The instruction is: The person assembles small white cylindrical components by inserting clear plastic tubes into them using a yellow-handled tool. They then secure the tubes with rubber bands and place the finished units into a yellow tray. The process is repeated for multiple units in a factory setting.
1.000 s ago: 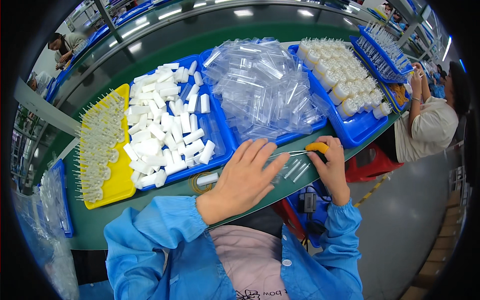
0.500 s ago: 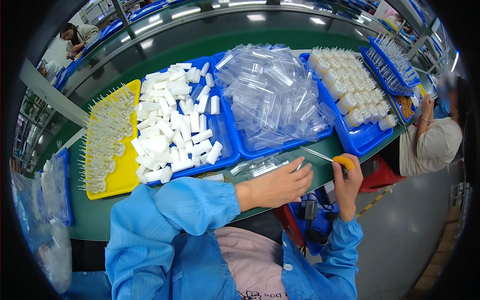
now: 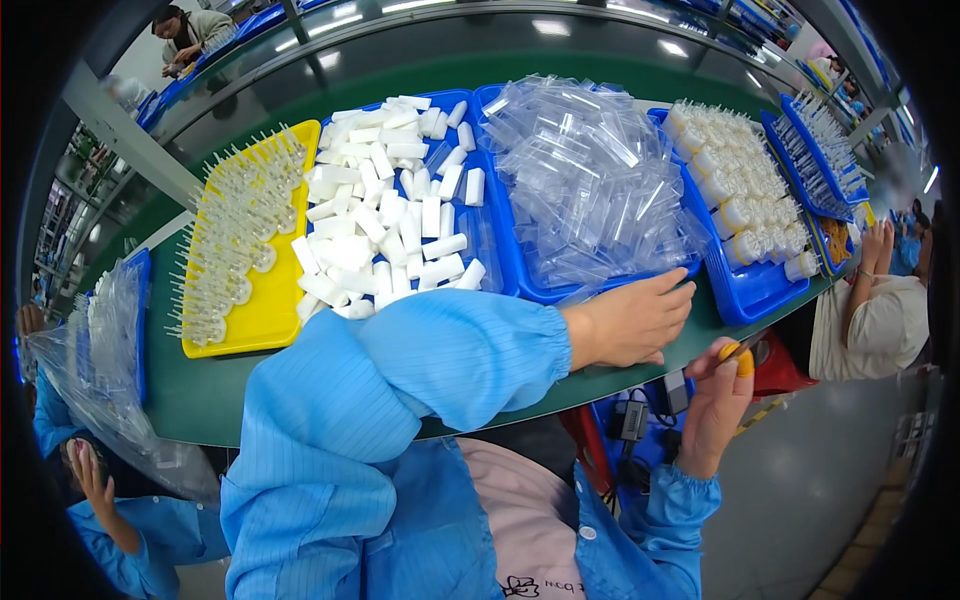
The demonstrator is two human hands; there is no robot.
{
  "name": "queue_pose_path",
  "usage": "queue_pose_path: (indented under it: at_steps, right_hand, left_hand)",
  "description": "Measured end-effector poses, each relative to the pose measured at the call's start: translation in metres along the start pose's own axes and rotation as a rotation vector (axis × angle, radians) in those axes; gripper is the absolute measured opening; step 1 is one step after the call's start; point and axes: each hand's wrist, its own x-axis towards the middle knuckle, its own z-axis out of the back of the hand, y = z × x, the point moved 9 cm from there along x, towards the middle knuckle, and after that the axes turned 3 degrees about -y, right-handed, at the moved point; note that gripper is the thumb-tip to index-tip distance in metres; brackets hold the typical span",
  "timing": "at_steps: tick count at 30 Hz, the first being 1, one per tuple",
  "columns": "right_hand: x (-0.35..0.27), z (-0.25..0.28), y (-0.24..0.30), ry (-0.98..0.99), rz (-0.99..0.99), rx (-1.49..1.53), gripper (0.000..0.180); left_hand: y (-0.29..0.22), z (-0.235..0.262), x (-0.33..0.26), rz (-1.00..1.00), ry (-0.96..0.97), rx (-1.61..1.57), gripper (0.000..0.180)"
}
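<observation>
My left hand [image 3: 632, 320] reaches across the green table [image 3: 470, 402], fingers stretched out, beside the front edge of a blue tray heaped with clear plastic sleeves [image 3: 585, 180]. Nothing shows in its grip, though the palm side is hidden. My right hand [image 3: 715, 405] is raised off the table's front edge, with a yellow finger cot [image 3: 744, 362] on one finger. Its fingertips pinch a thin dark piece, apparently the tweezers [image 3: 733, 352] seen nearly end-on; their tips cannot be made out.
A yellow tray [image 3: 275, 300] holds pronged clear parts; a neighbouring blue tray holds white blocks [image 3: 385, 200]. White cylindrical parts [image 3: 735, 180] fill another blue tray [image 3: 745, 300]. Bagged parts [image 3: 105, 320] stand far left. Co-workers [image 3: 875, 330] sit at right and lower left.
The view has shifted, moving the trays rightward. My left hand has moved right and farther forward. My right hand has turned, so the tweezers no longer point left across the table.
</observation>
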Motion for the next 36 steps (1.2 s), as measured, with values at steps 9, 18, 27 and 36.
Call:
queue_pose_path:
  at_steps: [9,18,27,36]
  right_hand:
    - [-0.081,-0.148,-0.037,0.960,-0.514,0.304,0.012]
    - [-0.071,-0.175,-0.058,0.948,-0.414,0.186,0.014]
    - [-0.038,-0.138,-0.050,0.727,-0.321,-0.020,0.023]
    - [-0.050,-0.142,-0.012,0.694,0.288,-0.838,0.023]
  left_hand:
    - [0.066,0.080,-0.022,-0.008,-0.311,-0.226,0.034]
    - [0.154,0.143,-0.168,0.693,-0.154,-0.439,0.010]
    - [0.090,0.113,-0.179,0.420,0.023,-0.371,0.018]
    - [0.113,0.105,-0.197,0.514,0.033,-0.300,0.014]
